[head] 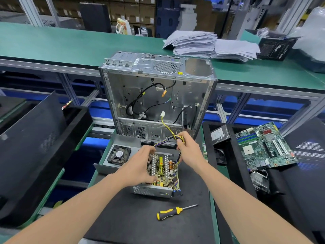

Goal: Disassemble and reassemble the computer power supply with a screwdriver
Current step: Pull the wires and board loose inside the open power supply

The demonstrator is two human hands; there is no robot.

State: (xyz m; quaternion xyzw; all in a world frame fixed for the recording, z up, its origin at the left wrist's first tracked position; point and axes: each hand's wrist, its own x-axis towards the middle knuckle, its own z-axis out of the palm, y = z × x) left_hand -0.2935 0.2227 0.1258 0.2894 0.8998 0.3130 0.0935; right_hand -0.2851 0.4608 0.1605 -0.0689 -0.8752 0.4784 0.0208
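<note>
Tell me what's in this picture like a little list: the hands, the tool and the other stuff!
left hand: grips the power supply
right hand: pinches the wires coming from it
power supply: lid off, board showing, on the black mat
lid: left of it, fan inside
screwdriver: lies on the mat, nearer the person, untouched
case: stands open behind
motherboard: on the right, outside the case

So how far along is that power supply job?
The fan cover is off, lying left, exposing the circuit board. The left hand grips the board, the right hand pinches the wire bundle. Closing and screwing remain; the screwdriver lies idle on the mat.
</note>
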